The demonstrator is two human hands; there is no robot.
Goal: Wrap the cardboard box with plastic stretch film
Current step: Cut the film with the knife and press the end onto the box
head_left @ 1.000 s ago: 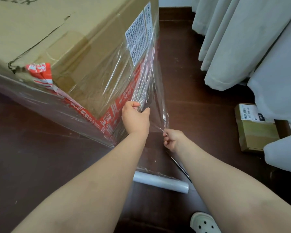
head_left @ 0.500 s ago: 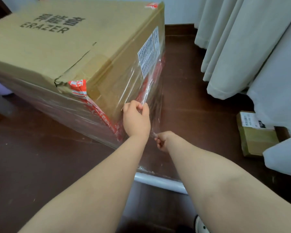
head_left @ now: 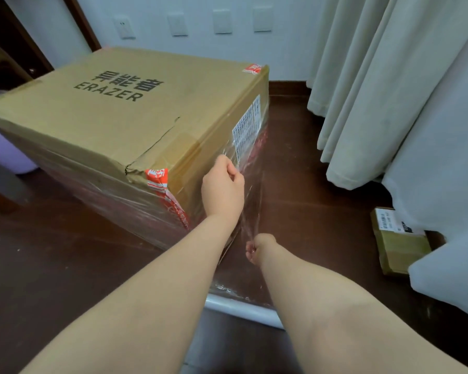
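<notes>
Roll [head_left: 241,309] half hidden; left hand [head_left: 223,188], right hand [head_left: 260,248] pinch faint film [head_left: 253,203].

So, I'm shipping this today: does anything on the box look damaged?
Yes. The box top is torn near its front corner: a jagged split runs back from the crumpled edge beside the red tape.

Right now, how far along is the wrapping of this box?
Done: stretch film already covers the lower sides of the cardboard box. In hand: the left hand pinches a loose sheet near the corner, the right hand grips it bunched below; it runs to the film roll on the floor. Left: the box top shows bare.
</notes>
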